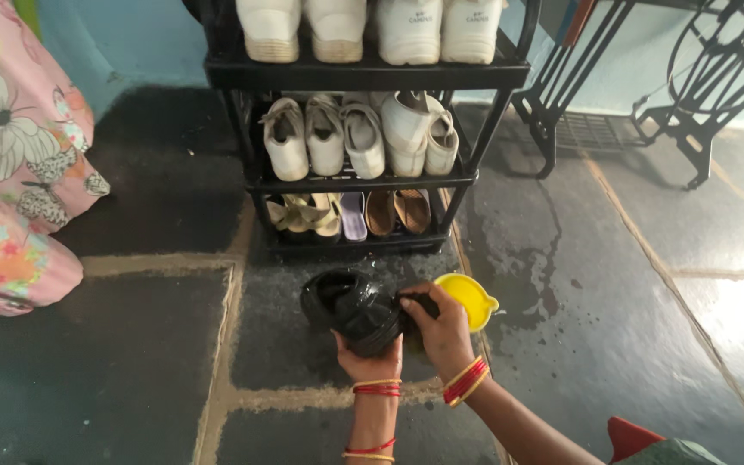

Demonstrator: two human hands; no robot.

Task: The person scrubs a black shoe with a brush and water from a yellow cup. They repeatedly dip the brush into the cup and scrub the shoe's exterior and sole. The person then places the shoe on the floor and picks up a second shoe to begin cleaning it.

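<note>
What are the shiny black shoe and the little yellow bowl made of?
The black shoe looks like leather or a leather-like material: dark, with glossy, wet-looking highlights. The left hand holds it from below; the right hand is on top. The yellow bowl looks like plastic: smooth, evenly bright, with a small moulded spout.

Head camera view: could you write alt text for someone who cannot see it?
Two hands with red bangles hold a black shoe over a wet stone floor: left hand underneath, right hand on top. A yellow bowl sits beside it, before a black rack of white shoes.
</note>
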